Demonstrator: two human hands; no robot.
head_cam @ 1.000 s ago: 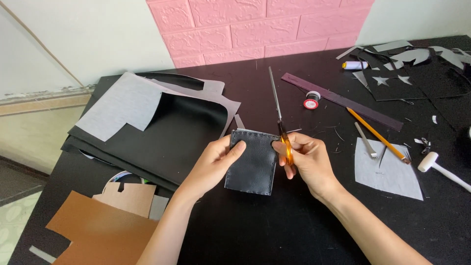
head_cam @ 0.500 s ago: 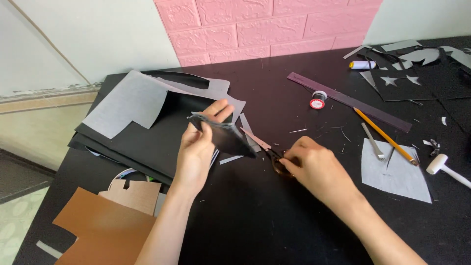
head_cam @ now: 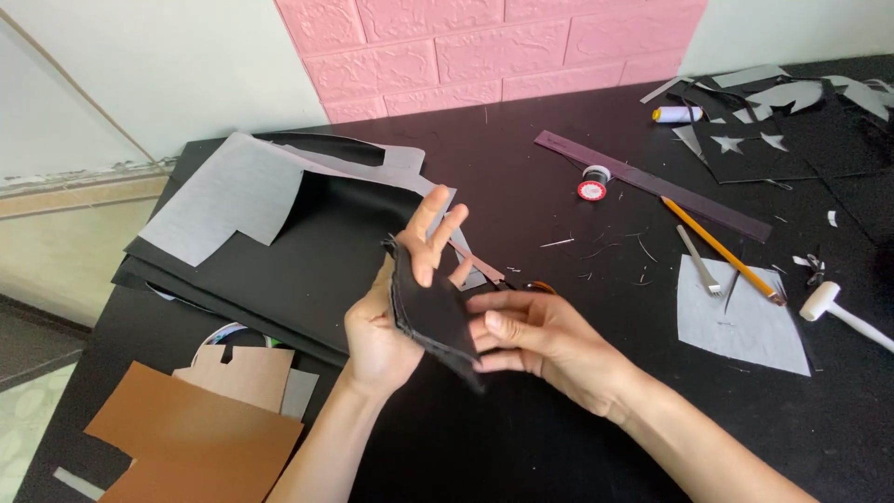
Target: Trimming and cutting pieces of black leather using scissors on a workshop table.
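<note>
Fingers of the left hand stood spread behind a black leather piece, with the thumb pressing its near face, so the piece was held tilted on edge above the desk, at the middle of the frame. Right hand pinched the lower right edge of the same piece between thumb and fingertips. Just behind the right hand, an orange scissors handle peeked out on the desk. Left of the hands lay stacked black sheets with a grey paper pattern on top. Brown leather filled the lower left corner. Toward the right lay a pencil, a dark ruler, a thread spool, another grey paper sheet and a white mallet.
</note>
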